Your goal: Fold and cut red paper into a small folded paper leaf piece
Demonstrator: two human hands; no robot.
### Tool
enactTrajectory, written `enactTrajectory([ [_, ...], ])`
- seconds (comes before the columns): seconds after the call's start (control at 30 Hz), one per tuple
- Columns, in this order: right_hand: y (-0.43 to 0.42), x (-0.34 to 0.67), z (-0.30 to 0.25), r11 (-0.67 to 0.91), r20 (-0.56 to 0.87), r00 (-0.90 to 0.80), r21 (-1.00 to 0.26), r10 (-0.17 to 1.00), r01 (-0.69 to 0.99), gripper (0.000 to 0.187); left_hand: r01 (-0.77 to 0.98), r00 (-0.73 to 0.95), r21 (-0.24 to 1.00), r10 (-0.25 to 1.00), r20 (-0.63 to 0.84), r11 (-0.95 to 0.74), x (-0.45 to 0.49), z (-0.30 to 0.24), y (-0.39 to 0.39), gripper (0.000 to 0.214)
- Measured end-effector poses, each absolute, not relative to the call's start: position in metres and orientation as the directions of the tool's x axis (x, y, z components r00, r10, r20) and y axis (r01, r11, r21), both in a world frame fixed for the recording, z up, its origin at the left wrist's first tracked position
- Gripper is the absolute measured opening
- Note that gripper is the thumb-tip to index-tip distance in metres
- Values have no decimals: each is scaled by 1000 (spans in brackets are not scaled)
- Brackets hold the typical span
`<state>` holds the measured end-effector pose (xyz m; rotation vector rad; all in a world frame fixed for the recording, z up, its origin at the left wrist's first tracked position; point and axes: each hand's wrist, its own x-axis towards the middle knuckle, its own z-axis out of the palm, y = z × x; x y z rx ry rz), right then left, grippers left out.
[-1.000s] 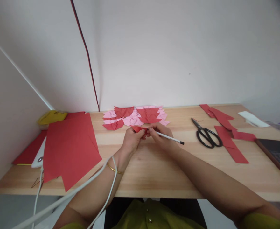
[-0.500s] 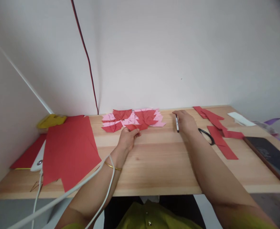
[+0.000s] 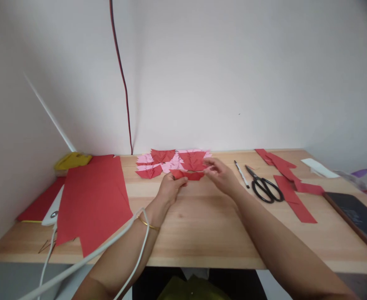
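My left hand (image 3: 170, 188) pinches the left end of a small folded red paper piece (image 3: 188, 175) just above the wooden table (image 3: 202, 221). At the piece's right end is my right hand (image 3: 220, 175), fingers loosely curled and touching it. Behind the piece lies a cluster of folded red and pink paper shapes (image 3: 174, 161). A white pen (image 3: 241, 173) lies on the table to the right of my right hand, with black scissors (image 3: 264, 184) beside it.
Large red paper sheets (image 3: 91, 200) cover the table's left side, with a yellow object (image 3: 72, 159) behind them. Red paper strips (image 3: 291, 183) lie at the right, near a dark tablet (image 3: 360, 218). A white cable (image 3: 86, 258) crosses my left forearm.
My right hand carried the pen to the right, laid it down by the scissors, and came back empty to the red paper piece. My left hand kept hold of the piece.
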<state>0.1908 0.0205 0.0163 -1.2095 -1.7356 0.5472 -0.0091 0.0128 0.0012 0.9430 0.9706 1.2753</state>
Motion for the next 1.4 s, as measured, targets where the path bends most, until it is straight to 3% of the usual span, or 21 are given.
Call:
enactTrajectory([
  [0.1, 13, 177, 17, 370, 275, -264, -814, 925, 448, 28, -284, 84, 955, 995, -60, 81, -8, -1, 11, 21],
  [0.2, 13, 178, 16, 284, 182, -260, -849, 948, 444, 27, -304, 104, 946, 991, -86, 114, -8, -4, 11, 22],
  [0.43, 18, 185, 12, 151, 70, -234, -926, 970, 347, 30, -408, 93, 891, 980, -175, 198, -9, -1, 12, 31],
  [0.7, 20, 188, 11, 128, 55, -229, -940, 972, 316, 32, -541, 82, 809, 972, -218, 227, -9, 7, 9, 37],
  [0.93, 19, 188, 12, 146, 67, -238, -932, 969, 332, 33, -515, -109, 856, 987, -121, 48, -11, 7, 13, 35],
  [1.13, 22, 190, 10, 160, 80, -243, -929, 967, 333, 31, -223, -259, 964, 962, 83, -143, -18, 7, 19, 28],
  [1.3, 22, 191, 13, 186, 132, -171, -919, 976, 348, 31, -480, -91, 873, 984, -150, 88, -22, 12, 19, 43],
  [1.4, 22, 191, 11, 217, 165, -174, -913, 971, 346, 32, -523, 72, 817, 968, -241, 243, -18, 13, 13, 44],
])
